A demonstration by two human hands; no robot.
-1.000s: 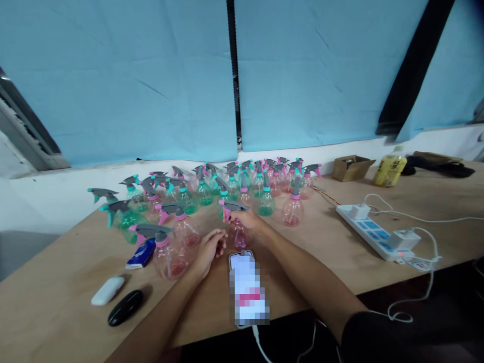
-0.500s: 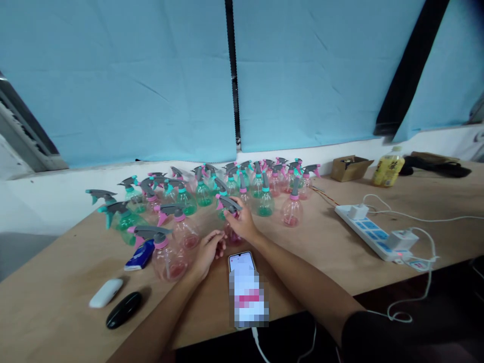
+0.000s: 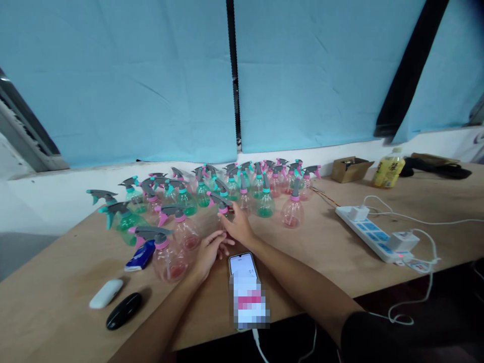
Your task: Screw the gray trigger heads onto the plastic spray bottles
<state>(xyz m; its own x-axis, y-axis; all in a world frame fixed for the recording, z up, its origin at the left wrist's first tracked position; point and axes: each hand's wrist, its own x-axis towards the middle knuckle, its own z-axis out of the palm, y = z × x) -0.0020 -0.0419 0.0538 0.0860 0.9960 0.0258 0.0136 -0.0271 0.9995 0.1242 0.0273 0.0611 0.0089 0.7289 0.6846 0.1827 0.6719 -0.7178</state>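
My right hand (image 3: 238,225) is wrapped round a pink spray bottle (image 3: 220,202) with a grey trigger head, which stands on the wooden table (image 3: 325,242) at the front of a cluster of spray bottles (image 3: 260,186). Most of the bottle's body is hidden behind my fingers. My left hand (image 3: 209,250) lies just to the left of it with its fingers loosely spread and nothing in them, beside another pink bottle (image 3: 166,254). A phone (image 3: 243,264) with a lit screen lies flat below both hands.
Green and pink spray bottles crowd the back of the table. A blue packet (image 3: 140,254), a white case (image 3: 106,293) and a black case (image 3: 124,310) lie front left. To the right are a power strip (image 3: 374,233) with cables, a cardboard box (image 3: 350,168) and a yellow bottle (image 3: 389,170).
My right hand has moved the pink bottle away from me and slightly left, toward the cluster. My left hand's fingers have spread a little.
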